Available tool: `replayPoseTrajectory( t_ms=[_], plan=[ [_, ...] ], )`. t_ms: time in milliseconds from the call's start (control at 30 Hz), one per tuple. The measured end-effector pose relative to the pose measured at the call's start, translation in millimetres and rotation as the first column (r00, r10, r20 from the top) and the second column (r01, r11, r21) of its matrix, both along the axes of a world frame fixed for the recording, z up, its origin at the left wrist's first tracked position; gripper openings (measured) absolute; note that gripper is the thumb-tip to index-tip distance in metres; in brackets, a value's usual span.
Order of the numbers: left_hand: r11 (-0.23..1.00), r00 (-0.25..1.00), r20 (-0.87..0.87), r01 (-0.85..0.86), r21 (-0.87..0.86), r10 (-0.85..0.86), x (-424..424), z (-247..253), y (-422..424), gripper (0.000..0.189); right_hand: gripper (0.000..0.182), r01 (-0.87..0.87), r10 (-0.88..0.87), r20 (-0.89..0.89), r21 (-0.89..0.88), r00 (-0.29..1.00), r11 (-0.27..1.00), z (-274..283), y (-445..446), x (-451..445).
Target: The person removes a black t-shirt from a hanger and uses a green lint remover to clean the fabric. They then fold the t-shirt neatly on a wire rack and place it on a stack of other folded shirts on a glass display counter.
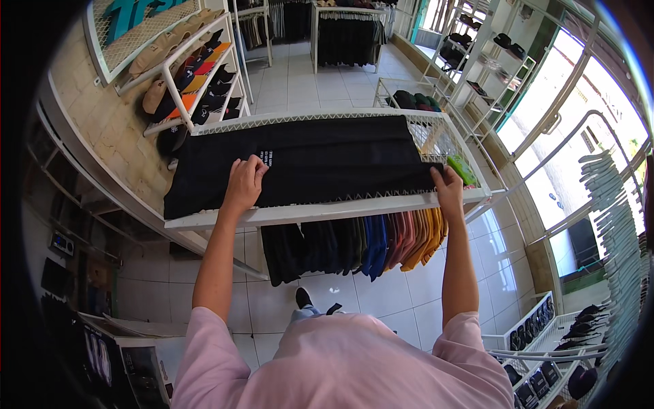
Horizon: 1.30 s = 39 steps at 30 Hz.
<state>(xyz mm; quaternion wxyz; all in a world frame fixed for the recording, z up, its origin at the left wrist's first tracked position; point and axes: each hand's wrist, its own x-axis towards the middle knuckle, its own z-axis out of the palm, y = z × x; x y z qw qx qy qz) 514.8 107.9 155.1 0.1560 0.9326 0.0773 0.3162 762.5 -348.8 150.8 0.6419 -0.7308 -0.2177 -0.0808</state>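
Observation:
A black cloth garment (327,148), partly folded lengthwise, lies spread across a white metal rack top with a wire mesh surface (434,130). White print shows near its middle. My left hand (248,179) pinches the fabric just beside that print. At the garment's right end, my right hand (446,181) grips the near corner between thumb and fingers. A bright green item in clear plastic (461,169) lies on the mesh just beyond my right hand.
Below the rack top hang garments in several colours (378,243). A cap shelf (204,87) stands at the left, close to the rack. Many hangers (613,225) hang at the right. Caps lie on a low rack (414,99) behind.

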Motion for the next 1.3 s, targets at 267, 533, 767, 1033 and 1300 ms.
replayPoseTrajectory(
  t_ms=[267,533,767,1033,1300],
  plan=[
    [0.991,0.993,0.002,-0.116,0.064,0.116,14.7,-13.8,7.6,0.015,0.038,0.405,-0.291,0.282,-0.620,0.914,0.672,-0.9,53.0,42.9],
    [0.980,0.978,-0.097,-0.177,0.091,0.185,24.4,-16.5,16.4,0.015,0.037,0.467,-0.401,0.258,-0.634,0.879,0.616,6.5,69.0,44.6],
    [0.996,0.997,0.009,-0.082,-0.027,0.082,19.8,11.4,-51.3,0.029,0.025,0.629,-0.450,0.465,-0.370,0.762,0.684,2.6,77.6,28.8],
    [0.969,0.901,-0.357,0.240,-0.066,-0.247,37.2,-12.9,-130.6,0.076,0.036,0.496,-0.280,0.411,-0.663,0.867,0.561,-0.6,88.5,-3.0],
    [0.961,0.888,-0.368,0.264,-0.078,-0.274,78.5,-9.1,-170.1,0.083,0.041,0.458,-0.198,0.418,-0.736,0.887,0.497,-3.4,82.5,14.0]
  ],
)
